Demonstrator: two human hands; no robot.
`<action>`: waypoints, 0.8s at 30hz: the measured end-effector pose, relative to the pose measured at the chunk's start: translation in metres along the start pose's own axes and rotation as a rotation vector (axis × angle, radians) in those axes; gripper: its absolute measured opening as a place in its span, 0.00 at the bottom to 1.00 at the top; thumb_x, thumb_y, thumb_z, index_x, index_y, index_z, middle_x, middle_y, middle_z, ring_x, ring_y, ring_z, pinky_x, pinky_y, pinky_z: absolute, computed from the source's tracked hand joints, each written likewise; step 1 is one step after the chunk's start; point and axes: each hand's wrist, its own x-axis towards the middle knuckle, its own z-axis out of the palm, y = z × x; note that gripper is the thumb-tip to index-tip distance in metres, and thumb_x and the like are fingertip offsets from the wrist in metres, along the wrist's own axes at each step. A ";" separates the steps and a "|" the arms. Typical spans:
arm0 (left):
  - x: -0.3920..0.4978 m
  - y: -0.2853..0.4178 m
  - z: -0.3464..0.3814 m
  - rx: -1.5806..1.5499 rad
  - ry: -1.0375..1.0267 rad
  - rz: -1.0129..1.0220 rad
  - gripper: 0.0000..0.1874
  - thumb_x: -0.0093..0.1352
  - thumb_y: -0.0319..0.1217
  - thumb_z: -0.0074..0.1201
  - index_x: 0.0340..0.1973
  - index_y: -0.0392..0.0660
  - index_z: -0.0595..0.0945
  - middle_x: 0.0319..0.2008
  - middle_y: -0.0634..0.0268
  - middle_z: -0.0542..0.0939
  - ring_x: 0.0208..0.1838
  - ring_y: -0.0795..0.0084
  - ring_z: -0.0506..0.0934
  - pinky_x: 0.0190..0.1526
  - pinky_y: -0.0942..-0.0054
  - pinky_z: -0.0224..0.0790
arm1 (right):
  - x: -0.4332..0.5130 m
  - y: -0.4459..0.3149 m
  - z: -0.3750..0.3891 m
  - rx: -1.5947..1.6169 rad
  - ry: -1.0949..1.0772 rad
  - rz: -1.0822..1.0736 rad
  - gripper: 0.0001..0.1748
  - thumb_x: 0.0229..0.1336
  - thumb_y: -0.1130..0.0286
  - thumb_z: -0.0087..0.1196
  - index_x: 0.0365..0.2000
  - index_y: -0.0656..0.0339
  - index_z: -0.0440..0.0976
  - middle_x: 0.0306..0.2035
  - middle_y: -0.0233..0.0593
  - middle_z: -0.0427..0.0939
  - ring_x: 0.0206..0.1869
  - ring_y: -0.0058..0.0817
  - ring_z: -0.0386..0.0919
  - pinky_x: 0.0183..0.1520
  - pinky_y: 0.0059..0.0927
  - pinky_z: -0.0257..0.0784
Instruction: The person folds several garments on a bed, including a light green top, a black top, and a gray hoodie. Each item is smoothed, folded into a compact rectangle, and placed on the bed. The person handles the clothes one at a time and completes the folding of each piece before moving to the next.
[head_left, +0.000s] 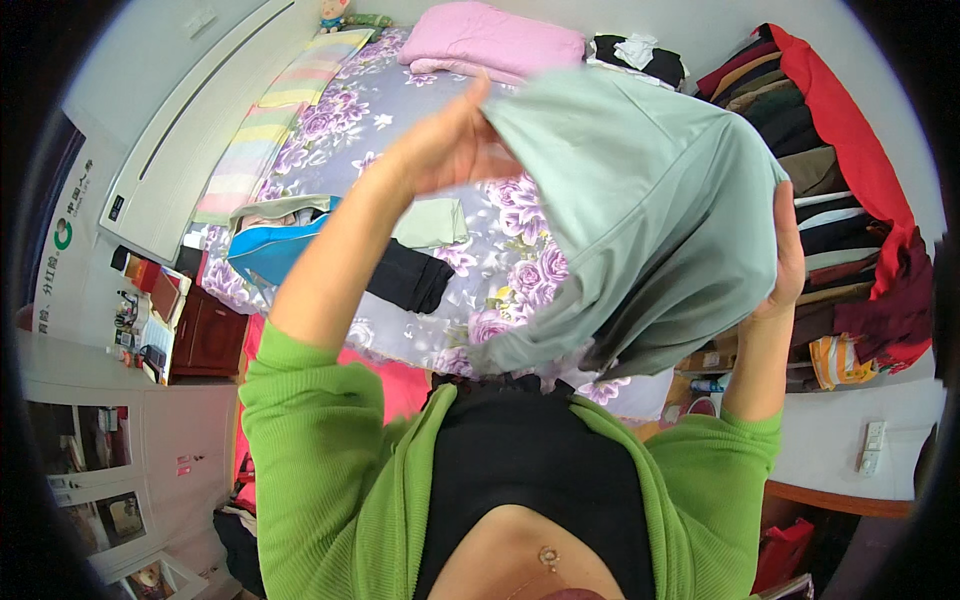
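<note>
A pale grey-green cloth garment (637, 172), perhaps trousers, hangs raised above the bed in front of my chest. My left hand (457, 142) is at its left upper corner, which is pulled to a point there; the thumb sticks up and the fingertips are partly hidden by the cloth. At the right edge my right hand (786, 259) grips the fabric, most of its fingers behind it. Loose folds sag towards the bottom and blur. Beneath my left forearm a blue bag or garment (274, 247), a folded black cloth (411, 276) and a folded pale green cloth (431, 223) lie on the bed.
A floral bedsheet (330, 161) covers the bed. Folded pink bedding (491, 37) and a pile of black and white clothes (637, 56) lie at the far end. To the right hangs a row of clothes (780, 112) beside red cloth (847, 127). A cabinet (210, 334) stands left.
</note>
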 end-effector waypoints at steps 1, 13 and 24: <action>-0.004 -0.014 -0.006 0.098 -0.035 -0.200 0.37 0.75 0.59 0.37 0.56 0.34 0.76 0.51 0.53 0.81 0.53 0.61 0.80 0.59 0.60 0.71 | 0.001 -0.002 0.002 -0.012 0.026 -0.015 0.33 0.75 0.50 0.29 0.67 0.65 0.56 0.66 0.50 0.65 0.66 0.45 0.66 0.68 0.52 0.62; -0.027 -0.102 0.066 0.710 0.008 0.327 0.15 0.72 0.33 0.54 0.48 0.35 0.79 0.41 0.65 0.81 0.44 0.76 0.76 0.48 0.73 0.69 | -0.037 -0.009 -0.008 -0.374 0.423 -0.168 0.38 0.69 0.46 0.44 0.66 0.65 0.57 0.61 0.44 0.70 0.59 0.34 0.74 0.61 0.38 0.70; -0.018 0.039 0.043 0.601 0.495 0.870 0.16 0.75 0.39 0.51 0.50 0.40 0.81 0.41 0.73 0.80 0.45 0.82 0.74 0.51 0.81 0.64 | -0.056 -0.036 -0.042 -0.987 0.538 -0.196 0.38 0.65 0.58 0.56 0.66 0.67 0.55 0.63 0.45 0.67 0.64 0.29 0.67 0.65 0.32 0.62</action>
